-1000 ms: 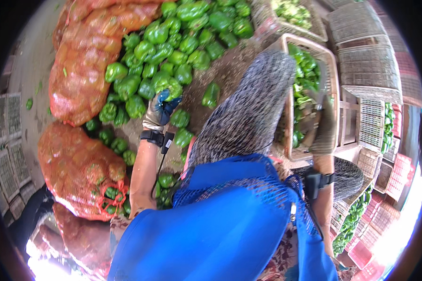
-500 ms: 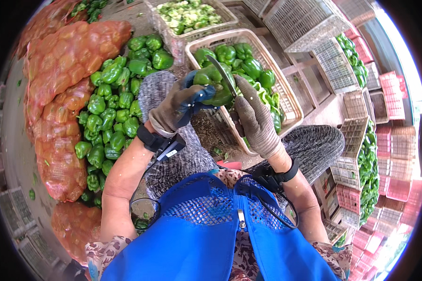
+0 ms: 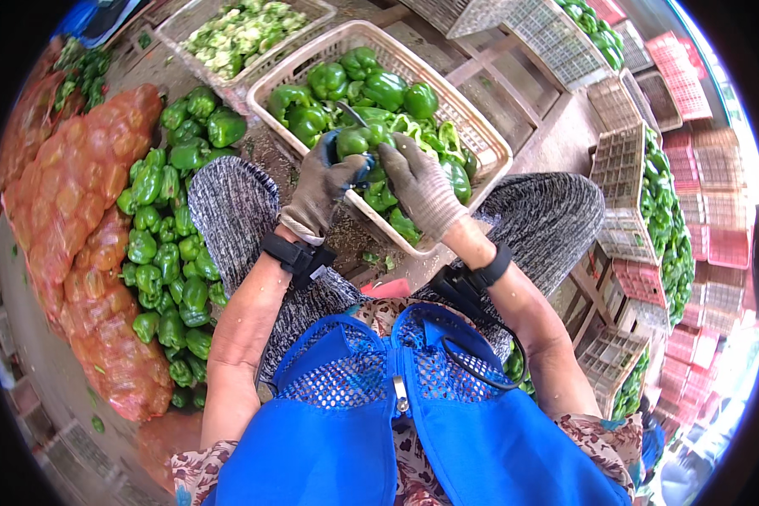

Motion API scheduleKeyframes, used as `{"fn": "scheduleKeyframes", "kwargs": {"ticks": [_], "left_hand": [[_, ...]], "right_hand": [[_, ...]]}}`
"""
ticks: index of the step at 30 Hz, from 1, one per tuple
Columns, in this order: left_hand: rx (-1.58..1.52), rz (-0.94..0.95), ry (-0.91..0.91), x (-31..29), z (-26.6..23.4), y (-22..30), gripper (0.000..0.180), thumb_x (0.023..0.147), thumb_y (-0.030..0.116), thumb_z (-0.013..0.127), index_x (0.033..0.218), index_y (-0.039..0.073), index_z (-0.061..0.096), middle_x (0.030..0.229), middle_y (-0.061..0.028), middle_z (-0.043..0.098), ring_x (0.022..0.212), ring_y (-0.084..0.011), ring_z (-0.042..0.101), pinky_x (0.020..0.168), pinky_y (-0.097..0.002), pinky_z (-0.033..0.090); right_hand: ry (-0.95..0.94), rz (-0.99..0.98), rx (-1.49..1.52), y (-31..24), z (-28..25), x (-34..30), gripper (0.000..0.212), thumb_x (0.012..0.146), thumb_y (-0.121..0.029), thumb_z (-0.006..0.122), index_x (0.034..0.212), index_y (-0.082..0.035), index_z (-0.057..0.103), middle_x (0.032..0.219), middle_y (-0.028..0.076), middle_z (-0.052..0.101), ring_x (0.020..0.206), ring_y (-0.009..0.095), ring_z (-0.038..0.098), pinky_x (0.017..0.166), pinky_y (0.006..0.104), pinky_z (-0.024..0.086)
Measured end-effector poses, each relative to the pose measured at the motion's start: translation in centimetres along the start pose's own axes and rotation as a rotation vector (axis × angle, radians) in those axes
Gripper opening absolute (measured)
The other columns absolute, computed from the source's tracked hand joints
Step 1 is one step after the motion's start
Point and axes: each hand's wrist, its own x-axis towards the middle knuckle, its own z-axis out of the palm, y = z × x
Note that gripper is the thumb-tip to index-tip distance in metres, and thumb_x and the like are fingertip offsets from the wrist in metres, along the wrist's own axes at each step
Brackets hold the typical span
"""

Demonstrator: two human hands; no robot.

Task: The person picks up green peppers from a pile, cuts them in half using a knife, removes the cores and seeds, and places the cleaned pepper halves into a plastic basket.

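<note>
My left hand [image 3: 322, 184], in a grey glove with blue on the fingers, is closed round a green bell pepper [image 3: 356, 143]. Against the pepper's right side lies my gloved right hand [image 3: 428, 184], its fingers curled. A thin curved knife blade [image 3: 352, 113] shows just beyond the pepper; the handle is hidden by the right hand and the pepper. Both hands are over the near side of a beige plastic crate [image 3: 499, 152], which holds whole green peppers [image 3: 385, 88] and pale cut pieces [image 3: 449, 135].
A pile of green peppers [image 3: 167, 261] lies on the floor to my left, beside orange mesh sacks [image 3: 80, 194]. Beyond the crate stands another with pale green trimmings [image 3: 243, 35]. Stacked crates [image 3: 620, 194] line the right. My knees flank the work crate.
The view has shifted, so the crate sits further left. The pepper and both hands are now lower, closer to the crate's contents. The blade, plainly seen before, is now mostly hidden.
</note>
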Motion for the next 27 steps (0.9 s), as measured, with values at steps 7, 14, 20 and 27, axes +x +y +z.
{"fn": "scheduleKeyframes", "kwargs": {"ticks": [7, 14, 20, 27], "left_hand": [[0.106, -0.042, 0.021, 1.8, -1.9, -3.6, 0.037, 0.08, 0.009, 0.067, 0.115, 0.0, 0.058, 0.099, -0.0047, 0.064, 0.083, -0.012, 0.061, 0.077, -0.0247, 0.051], [-0.086, 0.05, -0.044, 1.4, -0.9, -1.6, 0.047, 0.081, 0.015, 0.06, 0.124, -0.003, 0.054, 0.11, -0.0085, 0.063, 0.095, -0.0156, 0.062, 0.086, -0.0279, 0.051], [0.105, 0.205, -0.134, 2.7, -0.1, -2.3, 0.042, 0.083, 0.018, 0.057, 0.123, 0.005, 0.056, 0.105, -0.0032, 0.061, 0.095, -0.0115, 0.061, 0.079, -0.0279, 0.052], [-0.181, 0.11, -0.325, 2.0, 0.8, -2.4, 0.052, 0.084, 0.017, 0.056, 0.133, 0.001, 0.05, 0.123, -0.0066, 0.058, 0.108, -0.015, 0.056, 0.095, -0.0283, 0.043]], "right_hand": [[-0.047, 0.896, 0.806, 1.4, 0.6, 3.6, 0.041, 0.094, -0.048, 0.049, 0.088, -0.008, 0.056, 0.057, 0.003, 0.049, 0.037, 0.017, 0.044, 0.033, 0.0342, 0.034], [-0.044, 1.046, 0.843, 3.6, 0.4, 5.8, 0.067, 0.075, -0.078, 0.057, 0.073, -0.011, 0.05, 0.05, 0.0, 0.039, 0.036, 0.014, 0.037, 0.035, 0.0325, 0.027], [0.349, 1.071, 1.284, 9.1, 1.2, 5.6, 0.047, 0.084, -0.056, 0.064, 0.081, -0.011, 0.049, 0.054, 0.004, 0.046, 0.034, 0.017, 0.04, 0.032, 0.0322, 0.03], [-0.166, 0.809, 1.554, 1.2, -2.3, -0.2, 0.018, 0.087, -0.023, 0.059, 0.096, -0.007, 0.055, 0.067, -0.002, 0.054, 0.043, 0.005, 0.042, 0.039, 0.0208, 0.035]]}}
